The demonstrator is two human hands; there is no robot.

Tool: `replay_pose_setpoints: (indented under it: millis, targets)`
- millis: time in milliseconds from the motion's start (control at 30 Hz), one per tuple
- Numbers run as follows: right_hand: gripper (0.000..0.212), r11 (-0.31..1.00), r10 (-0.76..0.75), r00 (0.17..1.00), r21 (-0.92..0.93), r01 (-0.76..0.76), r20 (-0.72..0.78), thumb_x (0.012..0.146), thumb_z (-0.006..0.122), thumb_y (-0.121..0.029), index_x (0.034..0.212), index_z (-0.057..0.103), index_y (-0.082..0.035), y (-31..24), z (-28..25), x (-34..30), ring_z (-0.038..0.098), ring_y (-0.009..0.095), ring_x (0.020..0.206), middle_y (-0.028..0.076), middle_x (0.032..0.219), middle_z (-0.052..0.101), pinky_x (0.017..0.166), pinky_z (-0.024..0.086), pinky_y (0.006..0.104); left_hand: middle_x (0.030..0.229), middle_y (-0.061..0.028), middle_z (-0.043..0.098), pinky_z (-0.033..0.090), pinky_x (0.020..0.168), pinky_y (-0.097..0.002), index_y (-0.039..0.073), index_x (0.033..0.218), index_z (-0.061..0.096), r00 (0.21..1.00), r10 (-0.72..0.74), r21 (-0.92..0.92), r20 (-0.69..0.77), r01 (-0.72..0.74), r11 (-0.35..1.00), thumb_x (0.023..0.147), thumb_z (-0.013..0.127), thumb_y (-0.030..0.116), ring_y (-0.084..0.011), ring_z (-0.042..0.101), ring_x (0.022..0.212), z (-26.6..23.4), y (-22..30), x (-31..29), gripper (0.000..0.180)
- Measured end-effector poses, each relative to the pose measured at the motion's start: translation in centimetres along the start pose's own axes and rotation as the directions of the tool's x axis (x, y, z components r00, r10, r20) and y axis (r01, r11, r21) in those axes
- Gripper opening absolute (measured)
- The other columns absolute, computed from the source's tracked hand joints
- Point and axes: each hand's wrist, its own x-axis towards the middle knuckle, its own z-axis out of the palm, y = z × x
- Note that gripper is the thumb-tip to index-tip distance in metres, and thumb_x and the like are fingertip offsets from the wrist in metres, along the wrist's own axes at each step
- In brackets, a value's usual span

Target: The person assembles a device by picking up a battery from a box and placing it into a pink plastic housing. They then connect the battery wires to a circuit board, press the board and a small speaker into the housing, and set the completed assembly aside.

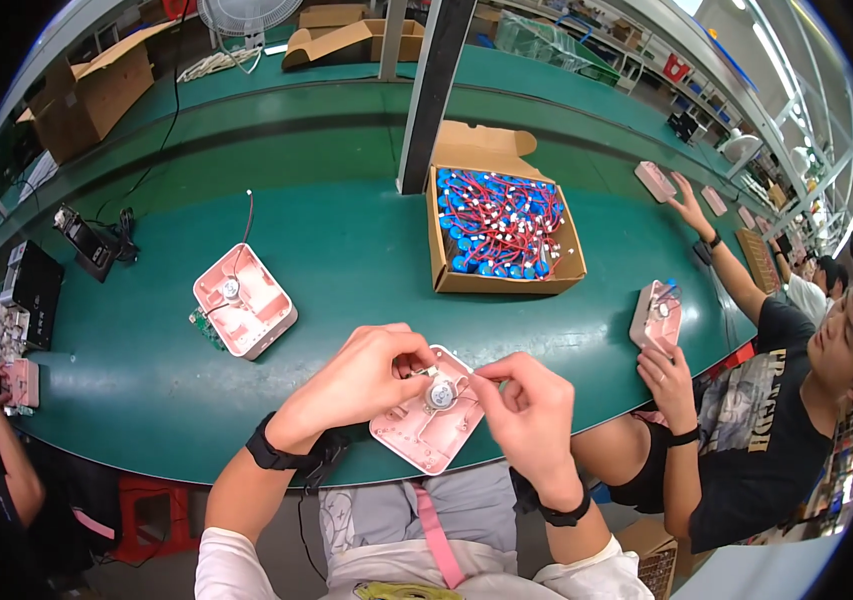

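In front of me at the table's near edge lies an open pink plastic housing, its inner side up. A round silver part with a white rim sits inside its upper half. My left hand reaches in from the left, thumb and forefinger pinched beside a small white piece at the round part; what they grip is mostly hidden. From the right, my right hand pinches at the housing's upper right edge, where a thin dark wire runs to the fingertips.
Left of centre lies another pink housing with a red wire and a green circuit board. Beyond stands a cardboard box of blue wired cylinders, beside a metal post. A co-worker at right touches a pink housing.
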Motion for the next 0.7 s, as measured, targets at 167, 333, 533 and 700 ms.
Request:
replay_pose_setpoints:
  millis: [167,333,533,700]
  targets:
    - [0.009,0.916,-0.319,0.947,-0.265,0.301,-0.029,0.085,0.078,0.0,0.085,0.069,0.0,1.3,2.6,0.6,0.064,0.021,0.059,0.009,0.077,0.068,0.055,0.05,0.0325,0.086,-0.0095,0.069,0.055,0.068,-0.0321,-0.005,0.102,0.073,0.999,-0.027,-0.08,-0.047,0.023,0.997,0.088,0.078,0.007,-0.0169,0.066,0.073,0.7,-0.1,0.2,0.019]
    - [0.009,0.93,-0.289,0.957,-0.242,0.275,-0.021,0.083,0.078,0.001,0.085,0.069,0.0,1.6,3.2,0.8,0.066,0.022,0.061,0.011,0.077,0.066,0.057,0.052,0.0336,0.084,-0.0101,0.068,0.055,0.066,-0.0324,-0.006,0.101,0.073,0.998,0.0,-0.052,-0.062,-0.003,0.999,0.088,0.077,0.006,-0.0169,0.067,0.071,1.0,-0.4,0.0,0.018]
    - [0.009,0.931,-0.295,0.955,-0.234,0.281,-0.026,0.083,0.078,0.001,0.085,0.069,0.0,2.0,3.5,0.8,0.066,0.022,0.061,0.011,0.077,0.067,0.057,0.052,0.0334,0.084,-0.0103,0.068,0.055,0.064,-0.0326,-0.006,0.101,0.073,0.998,0.0,-0.029,-0.061,-0.002,1.0,0.088,0.076,0.006,-0.0177,0.067,0.071,1.2,-0.5,0.0,0.018]
    - [0.009,0.921,-0.307,0.952,-0.254,0.295,-0.005,0.084,0.078,0.0,0.087,0.07,0.0,2.0,3.4,0.9,0.067,0.022,0.061,0.011,0.078,0.067,0.057,0.053,0.0331,0.084,-0.0108,0.067,0.055,0.065,-0.0326,-0.006,0.1,0.073,0.997,0.03,0.0,-0.067,-0.03,1.0,0.087,0.076,0.005,-0.0186,0.067,0.071,1.1,-0.6,0.0,0.018]
